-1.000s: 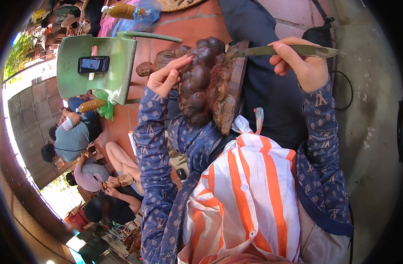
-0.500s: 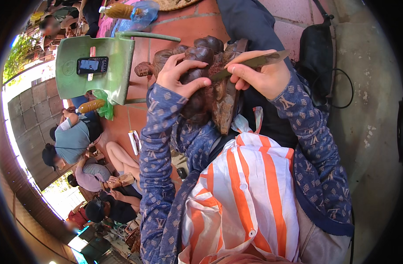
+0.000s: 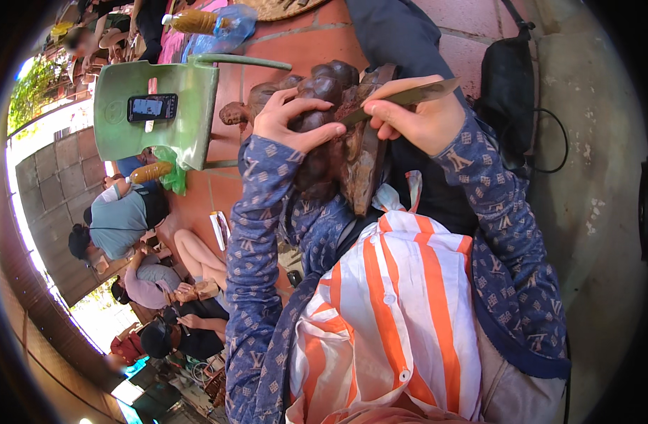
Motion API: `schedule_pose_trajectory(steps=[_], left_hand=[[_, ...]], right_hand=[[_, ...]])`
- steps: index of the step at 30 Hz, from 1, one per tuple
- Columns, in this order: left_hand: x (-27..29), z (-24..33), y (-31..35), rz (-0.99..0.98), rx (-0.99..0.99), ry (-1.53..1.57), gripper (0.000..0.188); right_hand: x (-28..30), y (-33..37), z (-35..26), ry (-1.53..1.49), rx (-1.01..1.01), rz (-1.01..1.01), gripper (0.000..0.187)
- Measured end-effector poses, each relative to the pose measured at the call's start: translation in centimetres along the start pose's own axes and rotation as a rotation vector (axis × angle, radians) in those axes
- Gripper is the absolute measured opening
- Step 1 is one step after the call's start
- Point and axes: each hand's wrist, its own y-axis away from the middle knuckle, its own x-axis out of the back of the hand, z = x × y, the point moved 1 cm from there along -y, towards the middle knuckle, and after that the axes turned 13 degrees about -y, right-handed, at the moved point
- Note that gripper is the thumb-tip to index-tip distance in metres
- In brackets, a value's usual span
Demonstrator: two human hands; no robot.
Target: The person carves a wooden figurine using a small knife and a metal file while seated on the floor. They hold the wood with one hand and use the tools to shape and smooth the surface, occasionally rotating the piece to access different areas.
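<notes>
A dark brown wooden carving [image 3: 318, 167] with rounded lumps and a rough, flat-sided base lies across my lap. My left hand [image 3: 287, 121] grips its upper left part, fingers curled over a lump and thumb stretched toward the middle. In my right hand [image 3: 424, 120] is a flat, narrow metal blade [image 3: 428, 93], pinched between thumb and fingers. One end of the blade meets the reddish, rough middle of the carving beside my left thumb; the other, pointed end sticks out past my right hand. Part of the carving is hidden under my left hand.
A green plastic chair [image 3: 150, 106] with a phone [image 3: 152, 107] on it stands at the left. Bottles of brown liquid [image 3: 193, 22] lie beyond and beside it. Several people sit farther left. A black bag [image 3: 508, 99] with a cord lies at the right.
The blade and my right hand have shifted very slightly against the carving. My left hand keeps its grip. The surroundings at the left sit slightly farther right in the picture.
</notes>
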Motion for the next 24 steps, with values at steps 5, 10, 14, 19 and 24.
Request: schedule_pose_trajectory(steps=[5, 10, 14, 19, 24], left_hand=[[-0.4, 0.6, 0.2, 0.029, 0.039, -0.026, 0.038], [0.8, -0.7, -0.1, -0.052, -0.065, 0.028, 0.040], [-0.7, 0.5, 0.6, 0.059, 0.021, -0.026, 0.035], [0.4, -1.2, -0.1, -0.125, 0.114, 0.407, 0.025], [1.4, -4.5, 0.5, -0.246, 0.003, 0.495, 0.034]], right_hand=[[-0.3, 0.2, -0.9, 0.142, 0.098, -0.033, 0.015], [-0.6, 0.1, -0.5, 0.009, 0.018, -0.066, 0.014], [-0.3, 0.3, -0.5, 0.163, 0.159, -0.016, 0.014], [0.9, 1.0, -2.3, 0.000, 0.086, 0.131, 0.017], [4.0, 1.0, -2.4, -0.023, 0.225, 0.244, 0.023]])
